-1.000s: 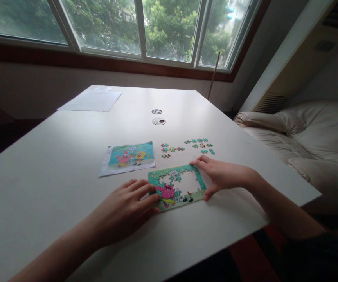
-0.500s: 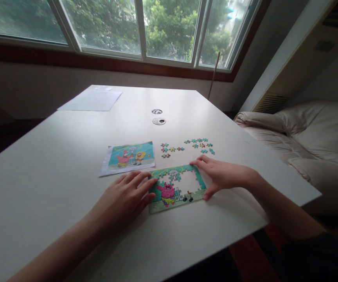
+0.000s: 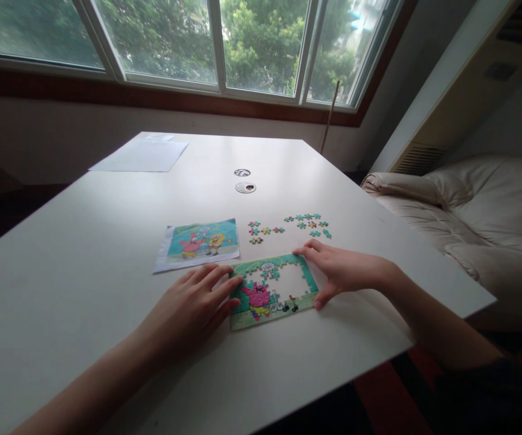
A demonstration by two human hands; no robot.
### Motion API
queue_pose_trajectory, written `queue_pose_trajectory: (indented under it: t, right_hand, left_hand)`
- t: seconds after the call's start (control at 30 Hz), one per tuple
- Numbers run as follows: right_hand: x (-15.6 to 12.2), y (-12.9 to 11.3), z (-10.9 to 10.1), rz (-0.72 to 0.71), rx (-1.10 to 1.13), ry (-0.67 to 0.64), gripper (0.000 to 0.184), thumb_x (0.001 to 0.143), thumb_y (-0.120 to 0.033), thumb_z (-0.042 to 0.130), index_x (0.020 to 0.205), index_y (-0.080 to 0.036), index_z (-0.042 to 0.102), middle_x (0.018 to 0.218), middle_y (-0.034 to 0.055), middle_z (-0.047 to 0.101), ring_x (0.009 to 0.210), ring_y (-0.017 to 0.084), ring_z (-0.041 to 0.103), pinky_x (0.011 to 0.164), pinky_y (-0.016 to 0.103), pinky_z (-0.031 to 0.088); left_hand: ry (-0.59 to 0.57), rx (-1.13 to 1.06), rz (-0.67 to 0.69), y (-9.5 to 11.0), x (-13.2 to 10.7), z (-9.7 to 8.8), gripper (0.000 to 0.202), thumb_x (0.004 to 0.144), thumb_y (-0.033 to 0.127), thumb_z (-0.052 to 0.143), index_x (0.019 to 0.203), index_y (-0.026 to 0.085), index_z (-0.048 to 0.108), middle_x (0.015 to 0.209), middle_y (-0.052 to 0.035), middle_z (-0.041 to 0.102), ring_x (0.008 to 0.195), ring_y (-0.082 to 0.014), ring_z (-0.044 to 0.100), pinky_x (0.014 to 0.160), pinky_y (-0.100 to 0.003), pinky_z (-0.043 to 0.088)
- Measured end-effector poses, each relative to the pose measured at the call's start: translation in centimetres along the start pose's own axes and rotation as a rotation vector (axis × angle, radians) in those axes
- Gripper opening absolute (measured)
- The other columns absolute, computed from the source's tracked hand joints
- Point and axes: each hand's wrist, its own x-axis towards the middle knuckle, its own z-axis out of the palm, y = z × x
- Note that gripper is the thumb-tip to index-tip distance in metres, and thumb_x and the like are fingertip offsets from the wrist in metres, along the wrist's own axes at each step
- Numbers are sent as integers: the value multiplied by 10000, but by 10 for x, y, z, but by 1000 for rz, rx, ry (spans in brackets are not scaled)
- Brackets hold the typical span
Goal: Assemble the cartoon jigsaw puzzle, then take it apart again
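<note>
A partly built cartoon jigsaw puzzle (image 3: 259, 297) lies flat on the white table (image 3: 84, 260) near its front edge, with an unfilled gap on its right half. My left hand (image 3: 188, 308) rests flat and open, fingertips touching the puzzle's left edge. My right hand (image 3: 345, 269) is open against the puzzle's right side, fingers along the top right corner and thumb at the bottom right corner. Several loose puzzle pieces (image 3: 309, 223) lie scattered just beyond the puzzle. A printed picture (image 3: 200, 241) of the same scene lies to the puzzle's upper left.
A white sheet of paper (image 3: 141, 156) lies at the table's far left. Two round cable holes (image 3: 245, 187) sit in the table's middle. A cream sofa (image 3: 483, 211) stands to the right, beyond the table's edge. A thin stick (image 3: 328, 118) leans under the window.
My left hand has slid back to the left, off the puzzle's lower left part, so only its fingertips touch the edge. My right hand and the puzzle have stayed put.
</note>
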Motion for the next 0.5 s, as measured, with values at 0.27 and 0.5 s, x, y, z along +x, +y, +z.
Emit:
queue_pose_trajectory:
  t: [0.27,0.5]
  right_hand:
    - [10,6,-9,-33,-16,38,777,724,-599,608,1333,-165,397,1277,140,431,1148,280,476,972,389,399]
    - [52,18,-24,-9,-112,169,342,867,-342,519,1157,-162,545,1125,114,558,886,197,565,792,330,443]
  left_hand:
    - [-1,15,0,0,0,-1,288,932,289,418,1173,212,556,1145,-101,593,1036,-267,534,834,-435,491]
    - [-27,4,-9,1,0,-1,293,935,293,416,1179,205,553,1151,-99,586,1041,-273,527,843,-456,486]
